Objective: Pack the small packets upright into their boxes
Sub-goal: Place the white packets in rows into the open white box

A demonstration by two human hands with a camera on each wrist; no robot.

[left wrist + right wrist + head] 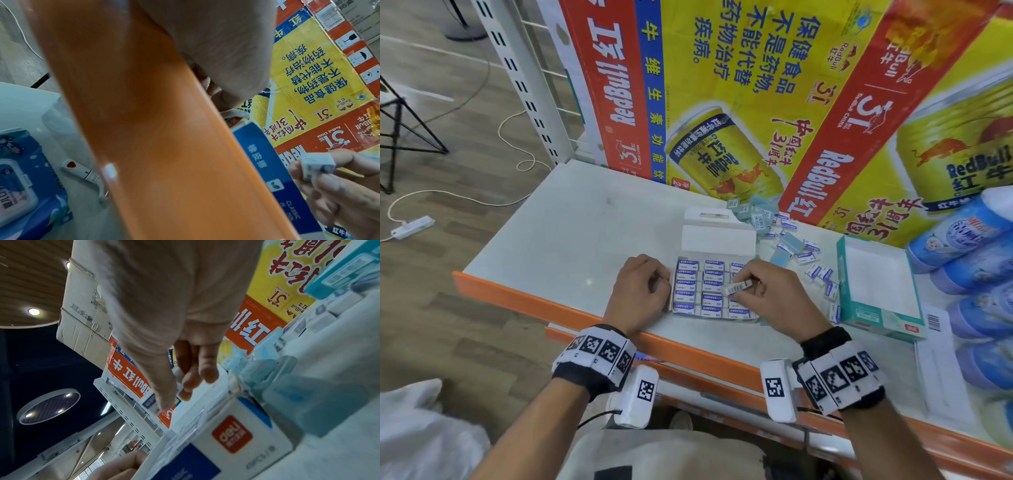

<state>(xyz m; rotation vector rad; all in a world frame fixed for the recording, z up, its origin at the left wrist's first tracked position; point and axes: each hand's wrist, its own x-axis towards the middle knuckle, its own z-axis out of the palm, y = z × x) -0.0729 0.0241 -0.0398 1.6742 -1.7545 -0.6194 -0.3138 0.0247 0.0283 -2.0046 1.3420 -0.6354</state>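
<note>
An open white eraser box [717, 236] lies on the shelf with its lid folded back, and several rows of blue-and-white eraser packets [686, 284] stand in it. My right hand [767, 291] hovers over the box's right side, pinching one packet [738, 287] between thumb and fingers. The left wrist view shows the same pinched packet [317, 164] beside the box's blue side [267, 162]. My left hand [643, 287] sits at the box's left wall with its fingers curled against it. In the right wrist view, the right hand [185, 361] hangs above the box [232, 434].
Loose packets [818, 272] and pale blue cases [760, 209] lie scattered right of and behind the box. An empty teal box [876, 284] stands further right, with blue wipe packs [969, 233] beyond. Red Bull cartons [722, 85] wall the back. The shelf's orange edge [534, 298] runs in front.
</note>
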